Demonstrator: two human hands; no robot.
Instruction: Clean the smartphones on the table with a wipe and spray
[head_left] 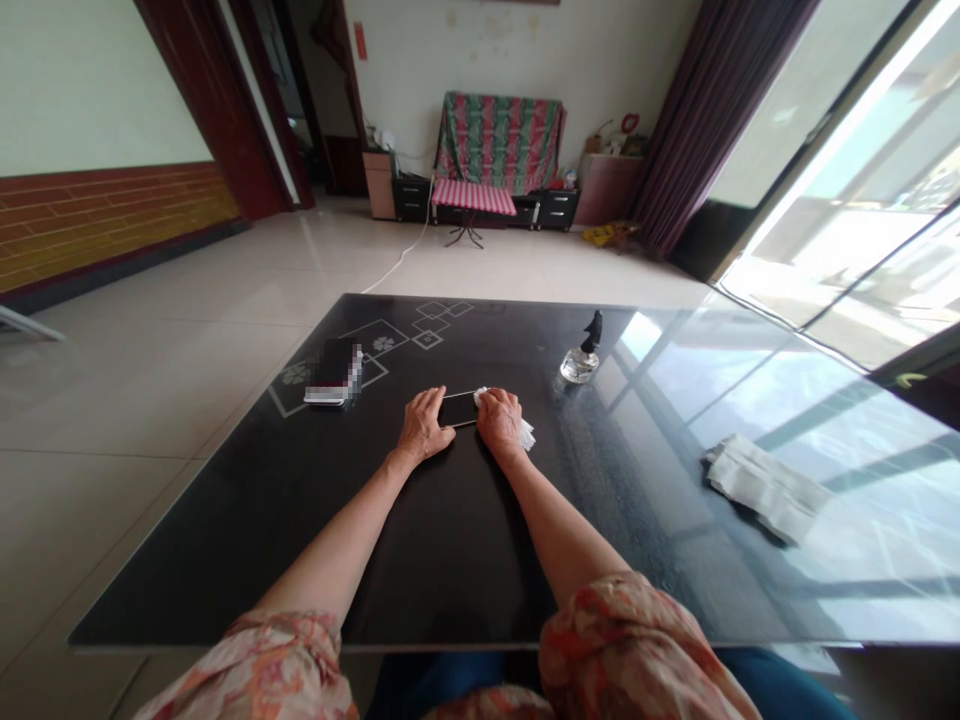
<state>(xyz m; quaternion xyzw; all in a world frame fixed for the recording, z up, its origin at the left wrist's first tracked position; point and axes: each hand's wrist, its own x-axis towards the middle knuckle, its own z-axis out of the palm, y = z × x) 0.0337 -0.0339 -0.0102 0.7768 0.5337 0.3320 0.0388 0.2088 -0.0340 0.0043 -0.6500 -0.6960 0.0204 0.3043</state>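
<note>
A smartphone [458, 410] with a dark screen and a light rim lies flat on the black glossy table [427, 560], sideways to me. My left hand [424, 425] grips its left end, thumb on the near edge and fingers on the far edge. At the right end, my right hand [500, 418] is closed on a crumpled white tissue [528, 434] and rests against the phone. Part of the tissue sticks out to the right of that hand; the rest is hidden under the fingers.
A clear spray bottle [579, 366] with a black trigger head stands to the right, beyond my right hand. A folded greyish-white cloth [769, 488] lies farther right. A partly blurred dark item with a white edge [327, 400] sits on the left.
</note>
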